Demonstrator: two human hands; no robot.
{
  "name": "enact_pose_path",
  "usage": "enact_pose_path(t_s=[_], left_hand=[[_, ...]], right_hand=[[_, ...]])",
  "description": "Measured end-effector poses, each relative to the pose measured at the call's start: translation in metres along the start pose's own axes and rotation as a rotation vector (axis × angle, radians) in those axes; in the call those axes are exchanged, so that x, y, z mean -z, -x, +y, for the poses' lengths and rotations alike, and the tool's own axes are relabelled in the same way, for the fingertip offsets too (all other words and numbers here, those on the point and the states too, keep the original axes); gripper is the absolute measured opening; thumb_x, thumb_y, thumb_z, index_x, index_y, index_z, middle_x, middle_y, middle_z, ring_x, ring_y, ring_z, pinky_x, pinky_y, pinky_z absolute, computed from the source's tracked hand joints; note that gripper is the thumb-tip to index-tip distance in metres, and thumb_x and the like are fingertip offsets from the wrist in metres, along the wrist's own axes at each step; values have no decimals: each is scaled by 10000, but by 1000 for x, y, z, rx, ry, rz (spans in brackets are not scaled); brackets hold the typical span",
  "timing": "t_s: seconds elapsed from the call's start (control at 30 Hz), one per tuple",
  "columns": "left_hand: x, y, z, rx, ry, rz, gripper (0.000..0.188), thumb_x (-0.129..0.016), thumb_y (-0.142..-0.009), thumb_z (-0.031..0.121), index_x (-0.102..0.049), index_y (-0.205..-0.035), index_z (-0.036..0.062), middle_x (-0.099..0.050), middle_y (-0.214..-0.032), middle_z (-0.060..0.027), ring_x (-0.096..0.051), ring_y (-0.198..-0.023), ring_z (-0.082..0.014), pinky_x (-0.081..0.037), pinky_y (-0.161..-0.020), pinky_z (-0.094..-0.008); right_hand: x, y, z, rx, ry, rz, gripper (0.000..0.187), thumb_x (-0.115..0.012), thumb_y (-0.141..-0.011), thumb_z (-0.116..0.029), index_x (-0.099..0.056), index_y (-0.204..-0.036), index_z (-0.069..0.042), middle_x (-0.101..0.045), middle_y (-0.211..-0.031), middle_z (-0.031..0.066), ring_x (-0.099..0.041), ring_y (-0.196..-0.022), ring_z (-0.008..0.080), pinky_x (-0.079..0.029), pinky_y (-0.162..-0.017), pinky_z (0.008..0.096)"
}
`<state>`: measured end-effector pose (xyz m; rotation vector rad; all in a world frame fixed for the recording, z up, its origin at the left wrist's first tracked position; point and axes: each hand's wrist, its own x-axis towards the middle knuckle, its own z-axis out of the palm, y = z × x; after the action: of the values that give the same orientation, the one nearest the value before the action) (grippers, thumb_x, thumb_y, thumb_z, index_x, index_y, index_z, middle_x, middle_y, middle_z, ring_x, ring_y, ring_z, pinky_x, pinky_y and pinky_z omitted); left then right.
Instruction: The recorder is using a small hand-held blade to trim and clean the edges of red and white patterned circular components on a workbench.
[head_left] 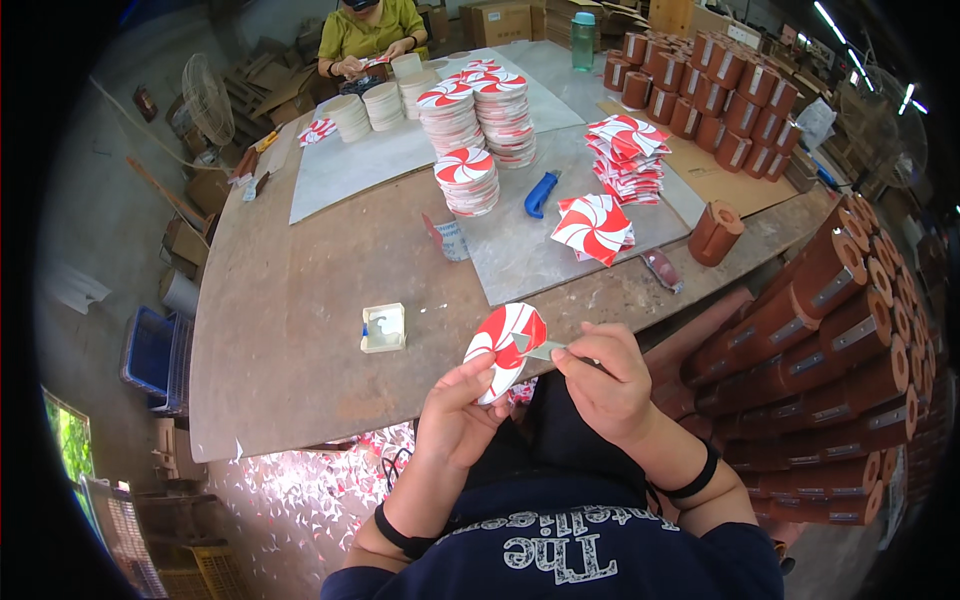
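My left hand [457, 408] grips a round disc [497, 345] with a red and white swirl face, tilted above the table's near edge. In my right hand [610, 382] is a flat metal blade [542, 349], pinched between thumb and fingers. Its far end lies at the upper right edge of the disc, where a bit of red sheet stands up. Left of the disc, a small square white dish [383, 328] sits on the brown table [290, 300]. Beyond the hands, a stack of swirl discs [467, 182] and loose swirl sheets [594, 228] lie on grey boards.
A blue utility knife [541, 194] lies between the stacks. Brown cylinders [716, 233] stand at the right, with many more piled beside the table [840, 330]. Across the table a person [372, 40] works with their hands. Paper scraps [310, 490] cover the floor below.
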<state>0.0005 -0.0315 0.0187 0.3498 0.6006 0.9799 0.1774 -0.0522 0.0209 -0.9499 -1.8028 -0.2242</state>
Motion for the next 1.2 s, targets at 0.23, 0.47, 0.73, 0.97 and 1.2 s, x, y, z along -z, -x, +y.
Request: enact_pose_path(t_s=[0.23,0.47,0.73,0.97,1.2], left_hand=[[9,0,1,-6,-10,-107,214,-496,-798,10,-539,-1004,-28,-589,-897,-170,-574,-648,-200,-455,-517,-256],[18,1,6,3,-79,-221,149,-543,-753,-36,-607,-887,-20,-604,-843,-161,-585,-633,-203,-472,-502,-274],[21,2,0,7,-174,-353,161,-575,-709,-71,-609,-860,-25,-601,-850,-149,-595,-652,-208,-501,-549,-291],[28,-6,1,124,71,-445,161,-527,-785,36,-580,-936,14,-568,-858,-132,-533,-597,-183,-438,-520,-301],[24,-7,-4,139,130,-408,146,-528,-802,76,-582,-928,24,-567,-759,-98,-477,-542,-139,-406,-498,-277]], right_hand=[[5,-2,2,-41,-74,28,308,-633,-560,82,-615,-850,-21,-503,-790,60,-502,-702,242,-449,-658,327],[13,-3,-1,-57,-122,55,293,-627,-560,93,-618,-828,-25,-515,-757,61,-518,-692,232,-442,-624,301],[15,2,6,-147,-140,70,320,-607,-548,113,-619,-836,-26,-521,-774,73,-526,-697,229,-434,-624,291],[19,0,0,-237,-172,192,267,-587,-602,132,-613,-821,-21,-522,-780,71,-513,-690,217,-454,-634,281],[22,-3,-17,20,-115,22,243,-639,-611,75,-617,-825,-38,-522,-804,68,-512,-720,209,-479,-755,389]])
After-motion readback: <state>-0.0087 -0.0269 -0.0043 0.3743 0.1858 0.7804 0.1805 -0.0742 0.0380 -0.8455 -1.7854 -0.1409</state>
